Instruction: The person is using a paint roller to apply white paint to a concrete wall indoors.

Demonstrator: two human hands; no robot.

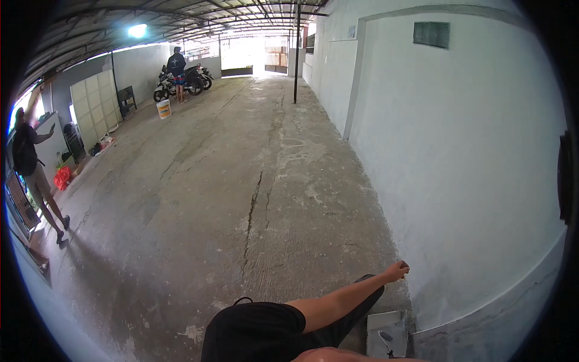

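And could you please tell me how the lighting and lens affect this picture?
In the head view, glare floods the far gate and an overhead light blooms; also in the head view, fisheye distortion curves the white wall.

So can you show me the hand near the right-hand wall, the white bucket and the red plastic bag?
Hand (396, 271): head view, its middle.
White bucket (164, 109): head view, middle of its side.
Red plastic bag (62, 178): head view, middle of its front.
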